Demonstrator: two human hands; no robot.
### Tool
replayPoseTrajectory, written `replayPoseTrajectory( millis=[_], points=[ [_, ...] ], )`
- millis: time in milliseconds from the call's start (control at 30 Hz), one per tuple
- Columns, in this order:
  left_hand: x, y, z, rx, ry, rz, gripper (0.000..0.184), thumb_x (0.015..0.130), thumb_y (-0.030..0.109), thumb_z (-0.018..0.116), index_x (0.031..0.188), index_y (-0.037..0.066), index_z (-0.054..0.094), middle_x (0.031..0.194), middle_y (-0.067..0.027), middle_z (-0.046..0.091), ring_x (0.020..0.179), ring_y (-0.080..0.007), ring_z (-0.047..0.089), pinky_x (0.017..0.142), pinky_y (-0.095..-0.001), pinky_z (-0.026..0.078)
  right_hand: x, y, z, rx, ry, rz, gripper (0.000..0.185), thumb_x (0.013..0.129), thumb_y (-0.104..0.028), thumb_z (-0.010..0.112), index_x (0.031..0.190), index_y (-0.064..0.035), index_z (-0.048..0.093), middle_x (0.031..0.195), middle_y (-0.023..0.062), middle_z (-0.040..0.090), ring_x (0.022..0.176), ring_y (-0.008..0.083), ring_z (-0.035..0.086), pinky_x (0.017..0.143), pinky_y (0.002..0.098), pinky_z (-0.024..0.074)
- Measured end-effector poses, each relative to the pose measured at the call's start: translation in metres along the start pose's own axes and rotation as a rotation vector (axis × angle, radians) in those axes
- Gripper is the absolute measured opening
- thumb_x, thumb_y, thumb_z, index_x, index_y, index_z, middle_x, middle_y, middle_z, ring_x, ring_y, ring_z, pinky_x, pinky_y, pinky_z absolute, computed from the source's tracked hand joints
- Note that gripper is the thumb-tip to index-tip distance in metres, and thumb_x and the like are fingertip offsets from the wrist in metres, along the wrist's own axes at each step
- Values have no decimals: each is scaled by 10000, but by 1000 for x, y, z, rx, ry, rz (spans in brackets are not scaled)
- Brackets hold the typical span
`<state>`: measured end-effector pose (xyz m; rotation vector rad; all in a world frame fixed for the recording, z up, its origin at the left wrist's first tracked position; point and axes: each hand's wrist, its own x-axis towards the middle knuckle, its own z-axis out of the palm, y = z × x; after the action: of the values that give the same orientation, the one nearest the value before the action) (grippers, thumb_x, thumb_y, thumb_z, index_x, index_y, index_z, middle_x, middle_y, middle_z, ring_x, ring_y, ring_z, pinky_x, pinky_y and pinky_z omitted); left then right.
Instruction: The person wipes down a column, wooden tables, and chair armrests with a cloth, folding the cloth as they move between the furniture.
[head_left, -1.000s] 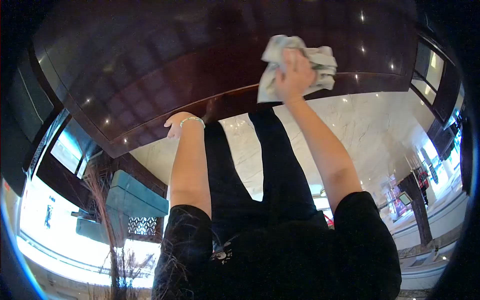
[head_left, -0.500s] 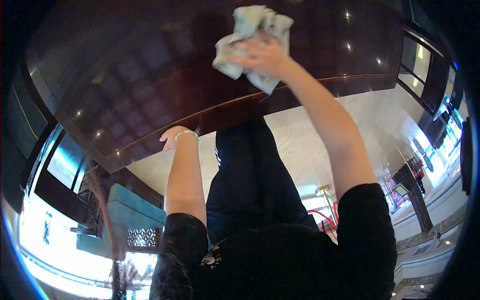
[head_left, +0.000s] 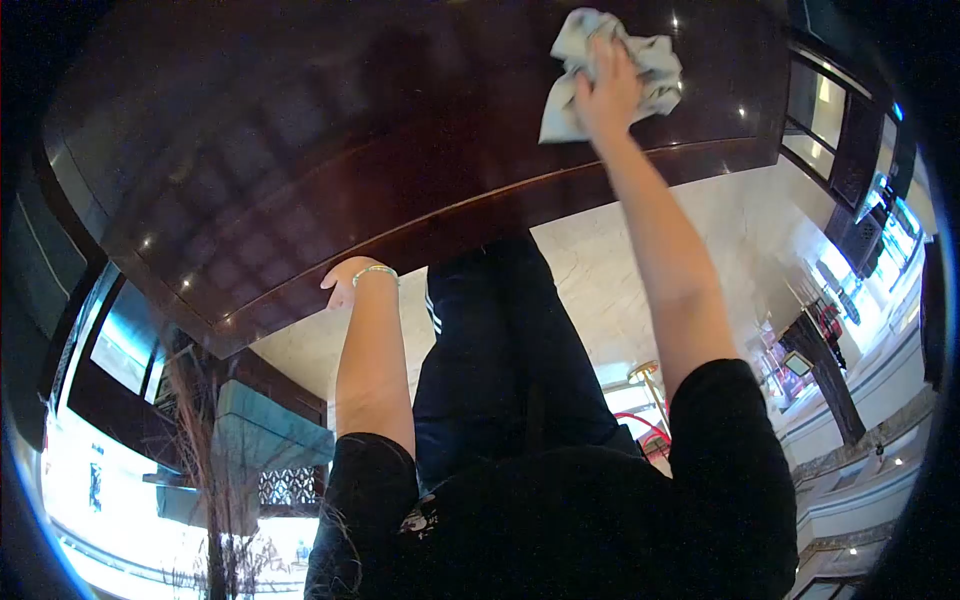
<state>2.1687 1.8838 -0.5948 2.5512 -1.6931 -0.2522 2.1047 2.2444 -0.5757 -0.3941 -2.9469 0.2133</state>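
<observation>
A pale, crumpled cleaning cloth point(head_left: 655, 75) lies against the dark, glossy wooden table top point(head_left: 430, 130), toward its right side. My right hand point(head_left: 612, 95) presses on the cloth, fingers pointing away from me and the arm stretched out. At the near edge of the table, left of my legs, my left hand point(head_left: 350, 273) grips the wooden rim with bent fingers, partly hidden by the wrist. A beaded bracelet point(head_left: 378, 269) circles that wrist.
A teal upholstered seat point(head_left: 270, 430) stands at lower left, beside dark wooden furniture. Pale marble-like floor point(head_left: 590, 270) lies below the table edge. At lower right are a gold post point(head_left: 648, 378) with a red rope and a dark stand with a small sign point(head_left: 798, 364).
My right hand has slid the cloth to the right across the table top, and the cloth has spread somewhat. My left hand stays at the table edge.
</observation>
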Motion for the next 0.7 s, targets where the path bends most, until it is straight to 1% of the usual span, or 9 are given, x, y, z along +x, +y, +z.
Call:
replayPoseTrajectory(
  millis=[133, 233, 333, 400, 467, 500, 567, 600, 700],
  points=[
    [-10, 6, -7, 3, -21, 10, 545, 830, 417, 357, 1159, -9, 440, 1154, -198, 491, 1021, -353, 503, 860, -445, 409, -77, -59, -17, 139, -207, 18, 633, 615, -192, 643, 1210, -249, 432, 1200, 108, 412, 1102, 307, 379, 897, 535, 272],
    [-7, 5, -3, 15, -14, 22, 545, 830, 417, 358, 1155, -12, 443, 1153, -197, 492, 1020, -353, 503, 859, -444, 410, -136, -105, -28, 124, -437, -93, 533, 661, -236, 596, 1175, -284, 465, 1222, 93, 406, 1111, 268, 394, 895, 562, 268],
    [-6, 8, -2, 9, 2, 38, 544, 829, 417, 359, 1151, -14, 447, 1152, -197, 494, 1019, -353, 504, 858, -442, 411, -156, -119, -27, 180, -304, -277, 554, 619, -245, 622, 1148, -286, 463, 1203, 43, 416, 1057, 224, 443, 852, 512, 341],
    [-9, 5, -5, 5, 15, 50, 544, 829, 416, 360, 1148, -15, 449, 1151, -197, 494, 1018, -353, 504, 857, -442, 411, -149, -105, -31, 189, -304, -336, 560, 605, -252, 633, 1139, -282, 468, 1198, 39, 421, 1043, 206, 452, 835, 481, 361],
    [-3, 9, 4, -29, 11, 51, 544, 829, 416, 361, 1145, -17, 451, 1150, -196, 495, 1017, -353, 504, 856, -441, 412, -128, -71, -21, 315, -422, -718, 599, 663, -208, 610, 1210, -297, 384, 1207, -5, 410, 1075, 181, 433, 918, 493, 357],
    [-2, 5, 3, -36, 15, 57, 544, 829, 416, 362, 1144, -18, 452, 1150, -196, 495, 1017, -353, 504, 856, -440, 413, -111, -54, -23, 320, -417, -719, 599, 663, -208, 610, 1210, -297, 384, 1207, -5, 410, 1075, 181, 433, 918, 493, 357],
    [-25, 6, -22, -53, 22, 71, 543, 829, 416, 362, 1141, -19, 454, 1149, -196, 496, 1016, -353, 505, 855, -440, 413, -66, -17, -27, 242, -564, -1206, 536, 708, -250, 548, 1210, -329, 378, 1217, -14, 432, 1084, 146, 451, 903, 434, 390],
    [-21, 6, -22, -63, 23, 82, 543, 828, 416, 363, 1139, -20, 455, 1148, -196, 496, 1016, -353, 505, 855, -439, 414, -59, 0, -21, 203, -571, -1131, 583, 709, -241, 553, 1235, -360, 331, 1229, -12, 424, 1097, 185, 448, 941, 477, 356],
    [-11, -1, -16, -79, 45, 102, 543, 828, 416, 364, 1135, -22, 459, 1147, -196, 498, 1015, -353, 505, 854, -438, 415, -19, 82, -22, 182, -425, -966, 630, 597, -240, 640, 1187, -339, 441, 1172, -8, 477, 1045, 194, 481, 884, 459, 383]
  ],
)
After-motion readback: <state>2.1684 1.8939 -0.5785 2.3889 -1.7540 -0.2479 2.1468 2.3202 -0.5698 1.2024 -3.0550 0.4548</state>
